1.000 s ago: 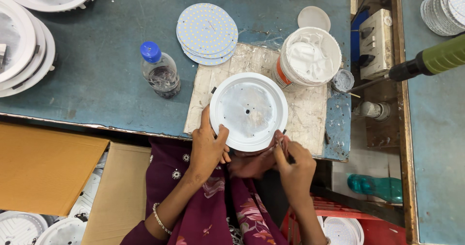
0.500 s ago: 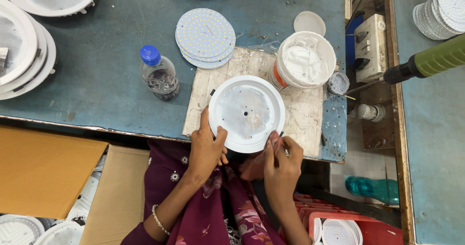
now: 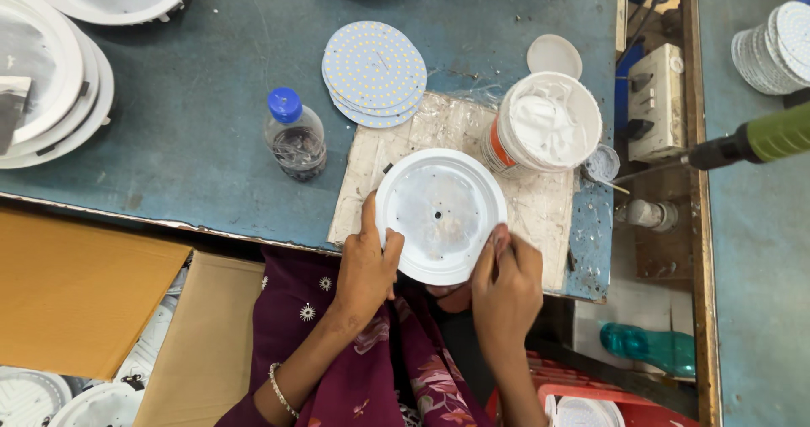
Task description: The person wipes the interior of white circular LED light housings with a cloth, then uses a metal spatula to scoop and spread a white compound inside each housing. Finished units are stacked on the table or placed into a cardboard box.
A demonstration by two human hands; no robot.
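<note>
A round white lamp housing (image 3: pixel 439 214) lies face up on a pale board (image 3: pixel 540 208) at the near edge of the blue table (image 3: pixel 194 132). My left hand (image 3: pixel 369 262) grips the housing's left rim, thumb up along the edge. My right hand (image 3: pixel 506 283) is at the housing's lower right rim, fingers curled together around a small thing I cannot make out. A stack of round LED boards (image 3: pixel 374 71) lies just behind the pale board.
An open white tub of white paste (image 3: pixel 548 123) with its lid (image 3: pixel 554 56) stands right of the housing. A blue-capped water bottle (image 3: pixel 294 136) stands left. Stacked white housings (image 3: pixel 51 81) sit far left. A green power screwdriver (image 3: pixel 759 140) hangs at right. Cardboard (image 3: pixel 76 292) lies below left.
My right hand has come in closer to the housing's lower right rim. The left hand keeps its grip on the left rim.
</note>
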